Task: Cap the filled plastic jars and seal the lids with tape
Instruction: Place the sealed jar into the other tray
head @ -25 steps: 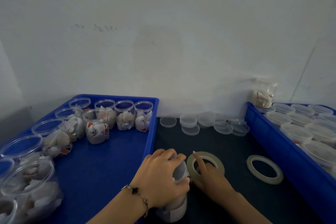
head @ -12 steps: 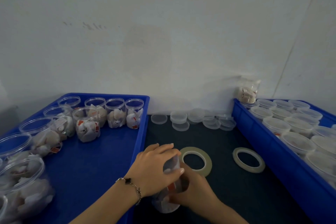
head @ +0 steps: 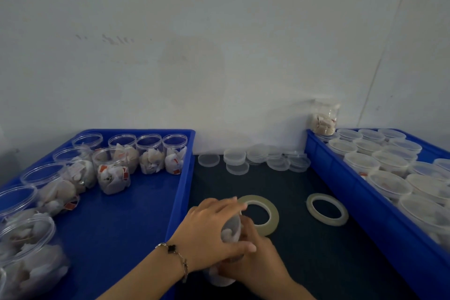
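Both forearms reach in from the lower edge and meet low in the middle, close in front of the person. The left hand (head: 209,231) lies on top, its back turned up, wrist bent a little, a thin chain bracelet (head: 177,257) round the wrist; its fingers (head: 226,204) are stretched forward and curved downward over a jar (head: 230,229), and its thumb runs along the near side to the right. The right hand (head: 253,260) sits under and just behind it, touching it, fingers curled in round the same jar's lower part; how those fingertips lie is hidden by the left hand.
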`<state>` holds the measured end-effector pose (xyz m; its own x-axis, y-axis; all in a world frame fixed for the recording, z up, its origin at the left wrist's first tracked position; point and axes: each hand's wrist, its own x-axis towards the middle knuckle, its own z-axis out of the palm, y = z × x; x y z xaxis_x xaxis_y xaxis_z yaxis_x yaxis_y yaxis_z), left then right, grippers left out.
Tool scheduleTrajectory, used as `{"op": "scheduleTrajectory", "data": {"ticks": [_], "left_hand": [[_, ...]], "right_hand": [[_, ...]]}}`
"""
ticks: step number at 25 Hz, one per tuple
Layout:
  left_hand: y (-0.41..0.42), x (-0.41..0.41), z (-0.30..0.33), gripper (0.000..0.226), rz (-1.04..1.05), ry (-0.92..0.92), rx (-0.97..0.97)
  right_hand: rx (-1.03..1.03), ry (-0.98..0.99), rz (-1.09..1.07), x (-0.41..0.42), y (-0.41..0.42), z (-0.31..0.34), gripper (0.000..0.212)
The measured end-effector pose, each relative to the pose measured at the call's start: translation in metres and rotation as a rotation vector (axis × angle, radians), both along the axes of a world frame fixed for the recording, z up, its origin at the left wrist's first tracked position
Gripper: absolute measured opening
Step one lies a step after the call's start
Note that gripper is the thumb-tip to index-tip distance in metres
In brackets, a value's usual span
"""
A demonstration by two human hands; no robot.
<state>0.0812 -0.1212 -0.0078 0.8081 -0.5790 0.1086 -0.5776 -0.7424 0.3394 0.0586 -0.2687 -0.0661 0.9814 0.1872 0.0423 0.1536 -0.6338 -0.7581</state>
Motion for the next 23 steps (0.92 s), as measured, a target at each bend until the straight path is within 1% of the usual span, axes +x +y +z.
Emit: {"op": "scheduleTrajectory", "data": {"ticks": [1,2,4,6,7,9,10,11,13,15,17,19,22,23], "left_hand": [[0.0,0.001,0.006,0.089,0.005,0.017,-0.025],[-0.003,0.004,0.015,0.099,0.025,-0.009,-0.051],[-0.017,0.015,0.04,0.104,0.072,-0.043,-0.163],[-0.051,0.033,0.072,0.097,0.074,0.03,-0.344],[-0.074,0.045,0.085,0.093,0.089,0.051,-0.434],[-0.125,0.073,0.107,0.076,0.182,0.019,-0.559],[-0.149,0.088,0.114,0.066,0.229,-0.016,-0.557],[-0.172,0.102,0.119,0.061,0.248,-0.041,-0.53],[-0.206,0.128,0.12,0.062,0.229,-0.04,-0.492],[-0.231,0.153,0.116,0.063,0.194,0.004,-0.526],[-0.258,0.178,0.106,0.061,0.118,0.088,-0.579],[-0.281,0.198,0.092,0.063,0.008,0.194,-0.571],[-0.308,0.222,0.075,0.069,-0.082,0.384,-0.559],[-0.316,0.23,0.071,0.075,-0.099,0.437,-0.569]], "right_hand": [[0.047,0.001,-0.021,0.0,-0.01,0.01,0.094],[0.073,-0.029,-0.077,0.002,-0.021,0.021,0.09],[0.116,-0.109,-0.224,0.014,-0.045,0.047,0.082],[0.117,-0.208,-0.34,0.035,-0.072,0.079,0.08],[0.116,-0.255,-0.398,0.046,-0.086,0.094,0.083],[0.127,-0.334,-0.554,0.071,-0.116,0.118,0.097],[0.128,-0.354,-0.634,0.084,-0.132,0.126,0.101],[0.128,-0.367,-0.698,0.098,-0.148,0.132,0.1],[0.134,-0.378,-0.78,0.122,-0.175,0.135,0.094],[0.136,-0.392,-0.831,0.146,-0.201,0.132,0.091],[0.152,-0.402,-0.886,0.172,-0.226,0.124,0.089],[0.193,-0.395,-0.915,0.195,-0.251,0.114,0.082],[0.198,-0.391,-0.923,0.227,-0.282,0.1,0.067],[0.186,-0.392,-0.933,0.237,-0.291,0.097,0.062]]}}
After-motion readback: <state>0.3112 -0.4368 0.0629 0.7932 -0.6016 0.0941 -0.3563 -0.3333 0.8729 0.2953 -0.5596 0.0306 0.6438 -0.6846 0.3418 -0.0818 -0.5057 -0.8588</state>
